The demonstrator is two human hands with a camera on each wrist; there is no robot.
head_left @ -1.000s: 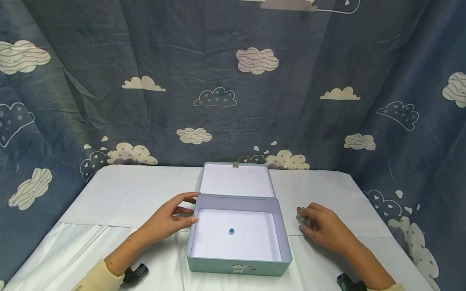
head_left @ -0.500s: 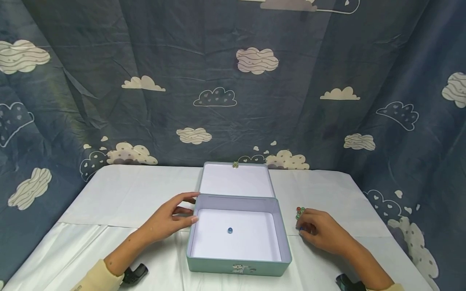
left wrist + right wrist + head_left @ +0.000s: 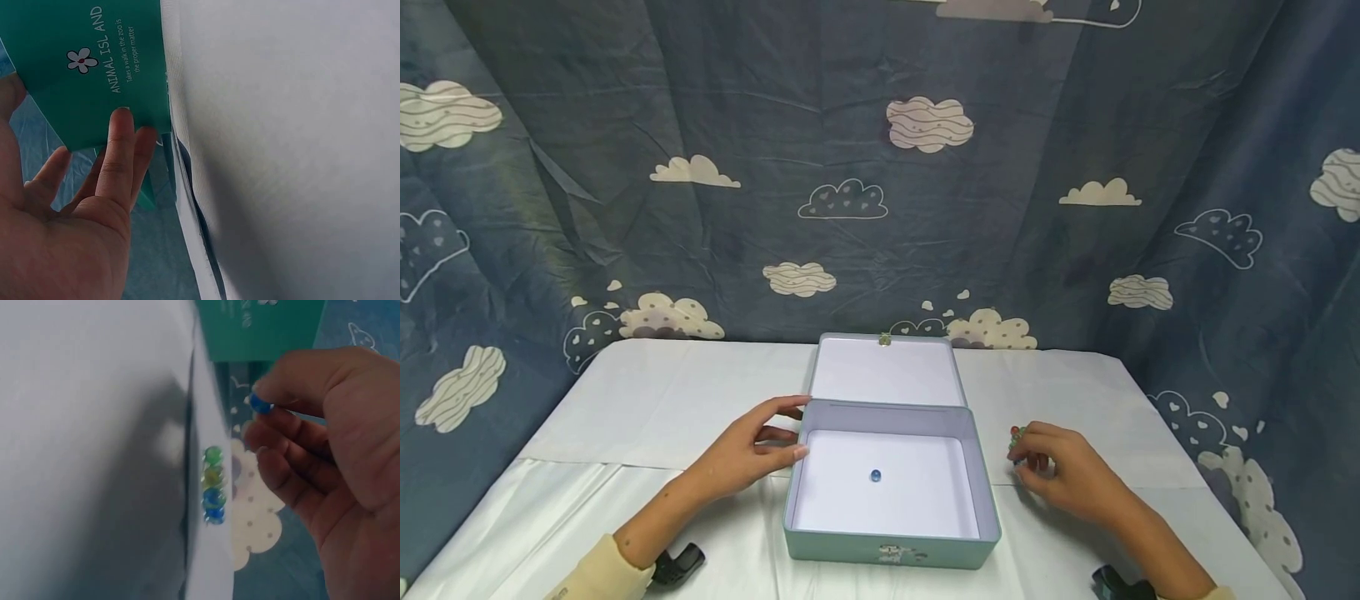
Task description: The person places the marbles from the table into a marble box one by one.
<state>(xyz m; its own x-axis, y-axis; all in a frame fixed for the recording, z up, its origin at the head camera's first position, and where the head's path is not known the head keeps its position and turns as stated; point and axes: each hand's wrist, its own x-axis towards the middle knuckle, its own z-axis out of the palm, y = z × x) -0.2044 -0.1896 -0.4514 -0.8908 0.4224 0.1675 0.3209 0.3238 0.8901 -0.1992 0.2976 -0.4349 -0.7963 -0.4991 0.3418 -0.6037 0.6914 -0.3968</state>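
Observation:
My left hand point(image 3: 747, 450) rests its extended fingers against the left side of an open green tin box point(image 3: 891, 550). In the left wrist view, fingertips touch the box's printed green wall point(image 3: 94, 69). A single blue marble point(image 3: 876, 476) lies on the white floor of the box. To the right of the box, my right hand point(image 3: 1067, 467) pinches another blue marble point(image 3: 261, 404) between thumb and index finger. Beside that hand on the white cloth sits a cluster of marbles point(image 3: 214, 476), green, yellowish and blue, with a red marble point(image 3: 1015, 431) too; the hand partly hides them in the head view.
The box's lid point(image 3: 887, 371) lies folded back behind it, with a small gold clasp point(image 3: 885, 340) at its far edge. White cloth point(image 3: 700, 392) covers the table. A dark blue curtain point(image 3: 850, 250) with cloud prints hangs behind and at both sides.
The fingers of my right hand closed on the blue marble by the cluster, and the hand has since risen slightly. The marble in the box rolled slightly. My left hand stayed put.

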